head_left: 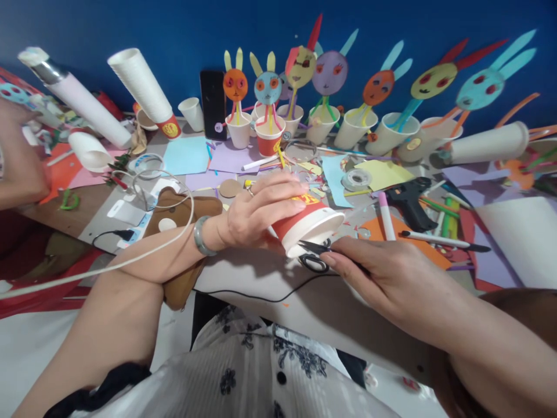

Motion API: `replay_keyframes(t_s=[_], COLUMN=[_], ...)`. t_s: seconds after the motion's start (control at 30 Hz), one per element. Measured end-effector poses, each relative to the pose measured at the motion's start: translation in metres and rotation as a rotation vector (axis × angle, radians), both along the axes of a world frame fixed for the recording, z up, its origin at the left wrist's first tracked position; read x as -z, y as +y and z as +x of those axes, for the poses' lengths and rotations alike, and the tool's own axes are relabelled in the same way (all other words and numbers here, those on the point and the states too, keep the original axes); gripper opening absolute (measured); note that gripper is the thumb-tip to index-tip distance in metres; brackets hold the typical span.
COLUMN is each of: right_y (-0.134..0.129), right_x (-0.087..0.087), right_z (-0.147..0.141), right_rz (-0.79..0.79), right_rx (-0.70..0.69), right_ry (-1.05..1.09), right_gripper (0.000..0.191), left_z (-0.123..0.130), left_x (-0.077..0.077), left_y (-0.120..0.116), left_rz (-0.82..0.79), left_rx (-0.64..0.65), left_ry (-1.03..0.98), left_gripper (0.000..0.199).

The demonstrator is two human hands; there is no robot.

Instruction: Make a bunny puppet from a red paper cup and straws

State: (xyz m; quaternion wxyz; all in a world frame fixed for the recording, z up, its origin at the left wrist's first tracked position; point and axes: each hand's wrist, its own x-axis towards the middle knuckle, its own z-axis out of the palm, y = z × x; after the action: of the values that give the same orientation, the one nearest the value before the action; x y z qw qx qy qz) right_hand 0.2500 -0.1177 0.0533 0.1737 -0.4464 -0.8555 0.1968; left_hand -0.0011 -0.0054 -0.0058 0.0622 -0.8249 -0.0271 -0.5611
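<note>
Head view: left hand [266, 204] grips paper cup [299, 219]; right hand [389, 268] pinches scissors [314, 248] close beside (contact unclear). Probably snipping step; next move needs cup steady.

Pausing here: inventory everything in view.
held cup: 1, red and white, centre
pointed tool: 1, black, at cup's rim
eared figures: at least 7, multicoloured, back
cup stack: 1, white, back left
phone: 1, black, back
glue gun: 1, black, right
pens: several, mostly white, right
pouch-like item: 1, brown, left
paper sheets: several, multicoloured, scattered
scraps: uncountable, multicoloured, centre
co-worker's arm: 1, bare, left edge
left hand: 1, bare, on cup
right hand: 1, bare, on tool
</note>
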Motion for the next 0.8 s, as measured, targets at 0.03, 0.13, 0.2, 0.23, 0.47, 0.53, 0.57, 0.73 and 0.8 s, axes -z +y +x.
replay_keyframes(t_s=[0.03,0.13,0.2,0.23,0.47,0.53,0.57,0.73,0.8], right_y=[-0.0008,-0.0023,-0.0022,-0.0018,-0.0002,-0.0003,-0.0003,0.001,0.0014], right_x=[0.0014,0.0026,0.0018,0.0012,-0.0026,-0.0031,-0.0031,-0.002,-0.0028], right_z=[0.0005,0.0014,0.0013,0.001,-0.0005,-0.0004,-0.0003,-0.0003,-0.0008], right_rz=[-0.006,-0.017,-0.018,-0.017,-0.017,-0.014,-0.01,0.02,0.027], right_rx=[-0.001,0.001,-0.001,-0.005,-0.036,-0.037,-0.038,-0.05,-0.058], right_ry=[-0.001,-0.006,-0.002,0.004,0.067,0.08,0.087,0.116,0.124], right_gripper=[0.053,0.052,0.052,0.052,0.048,0.047,0.047,0.045,0.044], left_z=[0.0012,0.0029,0.0024,0.0017,-0.0033,-0.0038,-0.0039,-0.0026,-0.0016], left_x=[0.0003,0.0012,0.0018,0.0022,0.0038,0.0029,0.0024,0.0008,-0.0008], left_y=[-0.0001,-0.0003,-0.0004,-0.0004,0.0008,0.0014,0.0015,0.0,-0.0005], left_rz=[0.004,-0.002,-0.007,-0.014,-0.135,-0.124,-0.119,-0.122,-0.107], left_rx=[0.006,0.012,0.001,-0.004,-0.008,0.02,0.037,0.042,0.042], left_ry=[-0.012,-0.017,-0.001,0.008,0.056,0.059,0.061,0.045,0.038], left_gripper=[0.063,0.063,0.061,0.061,0.072,0.075,0.077,0.069,0.07])
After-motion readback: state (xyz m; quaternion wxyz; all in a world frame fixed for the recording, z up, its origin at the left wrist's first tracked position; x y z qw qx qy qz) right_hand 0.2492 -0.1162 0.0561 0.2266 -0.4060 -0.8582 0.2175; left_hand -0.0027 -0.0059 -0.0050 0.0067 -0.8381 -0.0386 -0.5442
